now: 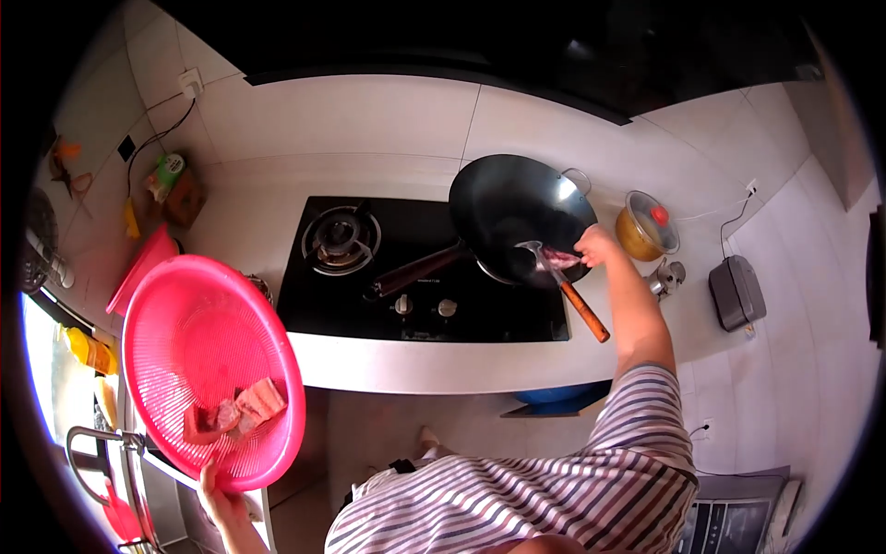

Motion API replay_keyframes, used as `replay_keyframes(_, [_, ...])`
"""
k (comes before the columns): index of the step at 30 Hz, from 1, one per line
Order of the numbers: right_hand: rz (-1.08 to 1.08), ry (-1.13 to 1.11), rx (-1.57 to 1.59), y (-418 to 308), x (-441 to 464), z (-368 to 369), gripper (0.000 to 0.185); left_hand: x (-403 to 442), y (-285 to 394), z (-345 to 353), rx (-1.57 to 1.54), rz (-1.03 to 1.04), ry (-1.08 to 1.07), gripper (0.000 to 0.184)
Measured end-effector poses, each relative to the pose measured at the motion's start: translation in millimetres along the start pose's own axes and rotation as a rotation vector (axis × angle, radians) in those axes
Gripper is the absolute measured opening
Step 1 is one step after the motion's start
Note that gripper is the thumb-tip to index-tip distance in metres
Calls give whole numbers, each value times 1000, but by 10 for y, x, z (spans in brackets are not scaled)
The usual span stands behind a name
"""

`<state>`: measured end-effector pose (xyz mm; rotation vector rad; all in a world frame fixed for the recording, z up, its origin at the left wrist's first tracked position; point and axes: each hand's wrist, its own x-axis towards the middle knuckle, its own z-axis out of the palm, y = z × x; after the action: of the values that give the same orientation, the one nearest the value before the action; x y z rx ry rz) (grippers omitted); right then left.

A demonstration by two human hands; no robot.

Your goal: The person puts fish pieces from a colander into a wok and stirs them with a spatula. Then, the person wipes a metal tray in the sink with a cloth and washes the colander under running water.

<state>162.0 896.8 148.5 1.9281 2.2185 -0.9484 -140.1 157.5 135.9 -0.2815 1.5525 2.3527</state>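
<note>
My left hand [221, 503] grips the lower rim of a pink plastic colander [208, 319], tilted at the left over the counter edge. A few pieces of raw meat [260, 402] lie at its lower end. Over the right side of a black wok [508, 203], my right hand [598, 246] is closed, its fingertips pinching a reddish strip of meat [560, 258] against or just above the wok's inner wall; contact is unclear. A spatula [583, 309] with an orange-brown handle rests in the wok beside that hand, its handle jutting over the front rim.
The wok sits on the right burner of a black gas stove [369, 314]; its long handle [415, 272] points left. The left burner [341, 237] is bare. A lidded pot [646, 226] stands right of the wok, with a metal container [666, 277] nearby. A faucet [97, 439] is at lower left.
</note>
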Motion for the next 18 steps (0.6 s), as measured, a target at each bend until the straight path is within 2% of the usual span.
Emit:
replay_keyframes(2, [-15, 35, 125, 1, -343, -257, 23, 35, 9, 0, -36, -1, -11, 20])
replay_keyframes(4, [-174, 163, 295, -90, -1077, -450, 29, 67, 60, 42, -8, -31, -74, 23])
replay_keyframes(6, [-257, 243, 263, -236, -1839, -526, 31, 211, 16, -37, 24, 0, -102, 27])
replay_keyframes(8, [-411, 297, 287, -433, -2656, -407, 29, 213, 119, 48, 40, -11, -221, 31])
replay_keyframes(10, [-653, 261, 295, -635, -3325, -100, 25, 165, 181, 82, 90, -109, -203, 27])
replay_keyframes(11, [-731, 223, 286, -801, -3686, 117, 23, 323, 100, -136, 136, -164, -193, 26])
replay_keyframes(14, [-1030, 130, 246, -1237, -4448, 978, 24, 266, 174, -93, 226, -129, -351, 24])
replay_keyframes(16, [-1286, 74, 53, -1627, -4669, 1513, 28, 187, 276, -26, 210, -197, -386, 23])
replay_keyframes(18, [-1449, 54, -138, -1932, -4724, 2097, 26, 150, 265, -79, 161, -211, -433, 22])
